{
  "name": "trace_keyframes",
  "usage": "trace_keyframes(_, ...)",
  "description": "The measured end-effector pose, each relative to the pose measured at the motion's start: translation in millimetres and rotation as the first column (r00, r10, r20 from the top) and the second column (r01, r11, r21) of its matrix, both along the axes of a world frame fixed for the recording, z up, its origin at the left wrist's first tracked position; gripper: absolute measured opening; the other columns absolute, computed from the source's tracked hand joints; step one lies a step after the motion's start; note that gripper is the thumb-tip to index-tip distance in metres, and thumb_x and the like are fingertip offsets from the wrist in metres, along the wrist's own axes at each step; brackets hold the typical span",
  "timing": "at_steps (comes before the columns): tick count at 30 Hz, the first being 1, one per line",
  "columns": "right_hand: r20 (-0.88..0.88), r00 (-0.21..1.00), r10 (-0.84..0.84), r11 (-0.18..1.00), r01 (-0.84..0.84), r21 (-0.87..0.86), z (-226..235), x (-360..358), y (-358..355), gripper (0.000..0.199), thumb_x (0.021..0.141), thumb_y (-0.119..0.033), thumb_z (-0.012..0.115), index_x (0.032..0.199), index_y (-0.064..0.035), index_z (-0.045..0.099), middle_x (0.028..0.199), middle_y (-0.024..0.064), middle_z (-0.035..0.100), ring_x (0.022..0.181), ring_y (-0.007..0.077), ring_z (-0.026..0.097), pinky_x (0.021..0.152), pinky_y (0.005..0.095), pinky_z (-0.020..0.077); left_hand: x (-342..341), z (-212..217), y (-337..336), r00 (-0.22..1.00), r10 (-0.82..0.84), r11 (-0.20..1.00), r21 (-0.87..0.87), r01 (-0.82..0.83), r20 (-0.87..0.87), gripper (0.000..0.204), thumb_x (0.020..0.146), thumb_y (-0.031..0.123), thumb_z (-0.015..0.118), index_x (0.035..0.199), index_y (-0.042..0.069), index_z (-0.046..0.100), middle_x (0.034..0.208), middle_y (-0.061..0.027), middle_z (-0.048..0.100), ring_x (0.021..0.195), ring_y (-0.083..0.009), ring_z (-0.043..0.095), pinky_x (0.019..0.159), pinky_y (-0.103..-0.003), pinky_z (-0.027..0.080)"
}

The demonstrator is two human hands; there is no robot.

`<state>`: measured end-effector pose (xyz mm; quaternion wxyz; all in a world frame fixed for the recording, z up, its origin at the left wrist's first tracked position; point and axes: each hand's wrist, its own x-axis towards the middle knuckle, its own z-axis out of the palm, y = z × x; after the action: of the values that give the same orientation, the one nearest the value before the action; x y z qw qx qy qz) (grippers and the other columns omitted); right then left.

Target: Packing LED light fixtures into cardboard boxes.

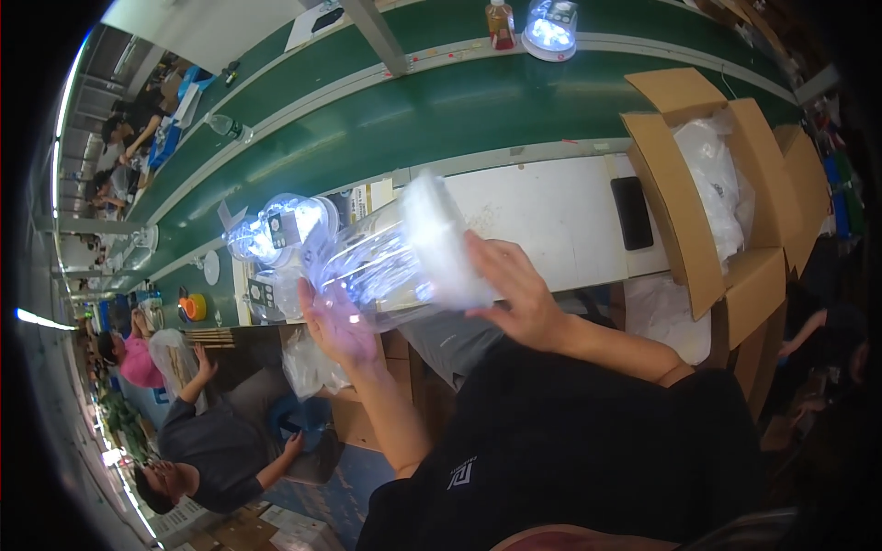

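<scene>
A clear dome lamp [372,266] with a thick white base [434,241] lies on its side between my hands, held in the air over the bench's front edge. Light glows through its clear part. My right hand [522,292] grips the base, which is smeared by motion. At the dome end, my left hand [342,323] holds the lamp from below, partly covered by clear film. Just beyond my left hand, more lit dome lamps [292,230] stand on the bench.
An open cardboard box [675,211] with clear plastic bags stands right, beside a black phone [630,213] on the white worktop [542,216]. Behind runs a green conveyor belt [459,101] with another lit lamp [551,32] and a bottle [500,26] beyond. A co-worker [216,450] sits left.
</scene>
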<state>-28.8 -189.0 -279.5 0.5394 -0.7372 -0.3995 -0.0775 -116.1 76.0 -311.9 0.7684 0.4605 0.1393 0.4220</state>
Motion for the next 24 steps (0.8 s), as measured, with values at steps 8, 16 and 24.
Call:
trace_keyframes(8,0.306,0.941,0.144,0.985,-0.107,-0.136,40.0,-20.6,23.5,0.054,0.083,-0.022,0.066,0.136,-0.0097,0.06,0.148,0.0191,0.049,0.12,0.0283,0.054,0.093,0.0365,0.0487,-31.5,-40.3,3.7,0.96,-0.276,0.893,-0.356,0.276,0.054,0.056,0.103,0.035,0.046,0.149,0.006,0.037,0.148,-0.0191,0.046,0.133,-0.0357,0.049,0.11,-0.052,0.043)
trace_keyframes(16,-0.131,0.977,0.17,0.984,-0.16,0.081,-13.7,-11.3,49.8,0.057,0.089,-0.019,0.068,0.142,-0.0036,0.052,0.14,0.0178,0.055,0.116,0.0309,0.058,0.101,0.0388,0.0477,-74.1,-40.6,42.8,0.996,0.082,0.996,-0.018,-0.082,-0.019,0.048,0.103,0.031,0.053,0.14,0.002,0.044,0.151,-0.0206,0.041,0.135,-0.0336,0.046,0.114,-0.051,0.039)
trace_keyframes(24,-0.876,-0.114,0.468,0.876,-0.072,0.477,-159.5,16.3,106.9,0.039,0.11,-0.026,0.037,0.138,-0.0016,0.048,0.129,0.0095,0.061,0.119,0.0214,0.059,0.105,0.0405,0.0452,-3.9,32.0,55.6,0.819,0.205,0.62,0.719,0.315,-0.536,0.028,0.094,-0.002,0.056,0.122,-0.002,0.062,0.123,-0.0173,0.068,0.119,-0.0258,0.063,0.099,-0.033,0.046)
